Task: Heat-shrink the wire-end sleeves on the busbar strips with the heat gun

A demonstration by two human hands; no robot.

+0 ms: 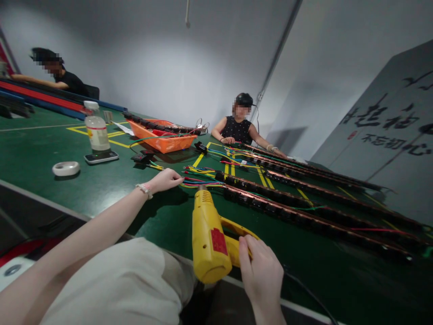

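My right hand point(262, 268) is closed around the handle of a yellow heat gun point(208, 239) with a red label. Its nozzle points away from me, at a bundle of coloured wires point(203, 183). The ends of these wires are pinched in the fingers of my left hand point(166, 179), left of the nozzle. From the bundle, a long black-and-copper bar point(270, 205) runs off to the right across the green table. Whether the nozzle touches the wires I cannot tell.
Several similar bars point(304, 183) with wires lie farther back. An orange basket point(169, 143) holds more parts. Left of it are a bottle point(98, 131), a phone point(101, 157) and a white oval object point(66, 169). One person point(240, 122) sits opposite, another point(67, 81) far left.
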